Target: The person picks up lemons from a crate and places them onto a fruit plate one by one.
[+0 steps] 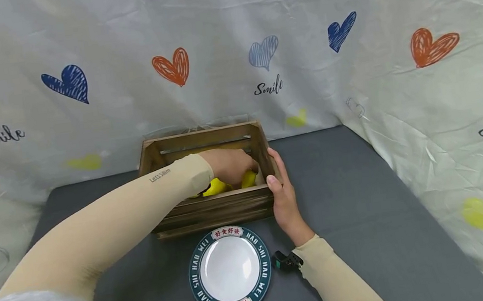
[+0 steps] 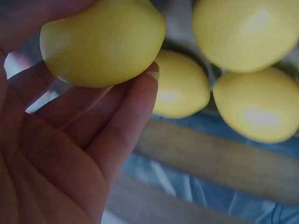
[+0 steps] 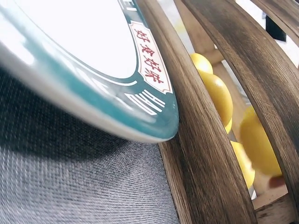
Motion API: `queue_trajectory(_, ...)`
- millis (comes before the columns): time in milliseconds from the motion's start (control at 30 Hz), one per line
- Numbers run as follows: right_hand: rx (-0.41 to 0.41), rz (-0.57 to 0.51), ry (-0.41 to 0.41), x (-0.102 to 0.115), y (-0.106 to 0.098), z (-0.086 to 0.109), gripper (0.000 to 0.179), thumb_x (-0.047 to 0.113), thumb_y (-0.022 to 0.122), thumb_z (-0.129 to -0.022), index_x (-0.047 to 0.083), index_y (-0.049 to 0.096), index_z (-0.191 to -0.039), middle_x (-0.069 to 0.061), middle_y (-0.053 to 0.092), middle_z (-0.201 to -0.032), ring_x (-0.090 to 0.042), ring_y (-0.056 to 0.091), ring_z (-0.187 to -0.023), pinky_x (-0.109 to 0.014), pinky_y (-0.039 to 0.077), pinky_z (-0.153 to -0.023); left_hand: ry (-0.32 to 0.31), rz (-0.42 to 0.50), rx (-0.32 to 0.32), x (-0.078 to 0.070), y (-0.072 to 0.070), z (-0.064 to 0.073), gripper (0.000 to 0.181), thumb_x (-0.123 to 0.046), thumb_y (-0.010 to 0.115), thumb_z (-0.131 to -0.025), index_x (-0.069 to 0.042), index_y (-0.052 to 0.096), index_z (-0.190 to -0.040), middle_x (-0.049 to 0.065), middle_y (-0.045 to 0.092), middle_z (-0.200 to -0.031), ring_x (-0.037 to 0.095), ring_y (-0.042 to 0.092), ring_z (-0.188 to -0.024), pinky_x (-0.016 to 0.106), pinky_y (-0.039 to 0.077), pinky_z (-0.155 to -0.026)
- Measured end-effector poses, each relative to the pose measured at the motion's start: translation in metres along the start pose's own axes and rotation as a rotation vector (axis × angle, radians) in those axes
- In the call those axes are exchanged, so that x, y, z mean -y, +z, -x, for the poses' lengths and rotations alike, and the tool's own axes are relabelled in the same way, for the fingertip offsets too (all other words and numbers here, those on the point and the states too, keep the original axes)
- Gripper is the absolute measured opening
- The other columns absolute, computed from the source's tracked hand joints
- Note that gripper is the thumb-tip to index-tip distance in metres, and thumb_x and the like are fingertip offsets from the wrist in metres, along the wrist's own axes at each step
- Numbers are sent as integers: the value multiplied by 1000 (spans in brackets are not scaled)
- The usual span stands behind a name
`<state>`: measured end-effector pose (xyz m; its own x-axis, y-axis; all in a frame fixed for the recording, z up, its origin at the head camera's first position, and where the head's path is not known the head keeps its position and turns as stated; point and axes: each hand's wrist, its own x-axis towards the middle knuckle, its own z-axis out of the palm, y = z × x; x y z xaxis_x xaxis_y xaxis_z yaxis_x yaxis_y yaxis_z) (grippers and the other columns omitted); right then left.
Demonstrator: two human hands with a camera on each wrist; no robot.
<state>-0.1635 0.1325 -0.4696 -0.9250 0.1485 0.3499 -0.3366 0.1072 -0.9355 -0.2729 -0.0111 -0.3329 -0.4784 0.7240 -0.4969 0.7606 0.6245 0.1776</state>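
Observation:
My left hand [image 1: 233, 166] reaches down into a slatted wooden crate [image 1: 213, 214]. In the left wrist view its thumb and fingertips hold a yellow lemon [image 2: 105, 44] from both sides. Several more lemons [image 2: 256, 105] lie beside it in the crate, and some show between the slats in the right wrist view. At the crate's right end, my right hand [image 1: 286, 205] rests against the outside with its fingers extended, thumb at the front corner. A round plate [image 1: 230, 269] with a white centre and a teal lettered rim sits just in front of the crate.
All of this stands on a dark grey tabletop [image 1: 369, 215]. A pale cloth [image 1: 205, 13] printed with hearts and "Smile" hangs behind the crate and along the sides. On my right wrist is a black band [image 1: 287, 260], close to the plate's right edge.

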Motion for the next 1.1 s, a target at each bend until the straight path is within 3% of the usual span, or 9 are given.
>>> queue_trajectory(133,-1,-11,-5,1,1,1,71,43,43,-99,41,32,-169,12,26,-178,-24,25,-164,-73,12,-130,-22,-5,-50,-2,-8,23,65,-12,81,-93,-19,61,-155,4,70,-138,23,66,-110,44,59,-109)
queue_trajectory(467,-32,-23,-23,0,-3,-2,70,41,44,-99,42,34,-168,17,28,-176,-20,25,-162,-72,9,-130,7,-10,-178,-9,-25,85,69,-17,84,-90,-20,60,-155,4,68,-143,25,63,-115,42,60,-103)
queue_trajectory(600,-33,-36,-25,0,-4,-4,70,41,44,-99,42,34,-168,19,28,-175,-19,26,-162,-71,11,-130,-21,-12,-228,-9,-27,110,68,-20,83,-92,-21,60,-155,5,66,-144,25,63,-116,44,58,-106)
queue_trajectory(867,-24,-60,-14,1,-1,-4,69,41,44,-100,42,35,-168,21,28,-174,-19,26,-161,-70,10,-129,-60,-38,-284,-16,-17,158,68,-23,86,-91,-26,61,-153,4,65,-145,25,65,-116,46,57,-109)
queue_trajectory(1100,-13,-66,-18,0,4,-2,68,42,43,-100,41,35,-168,20,28,-175,-17,22,-163,-69,9,-129,-25,-60,-242,-34,6,186,66,-21,87,-91,-27,62,-152,3,66,-142,23,66,-115,45,59,-108)
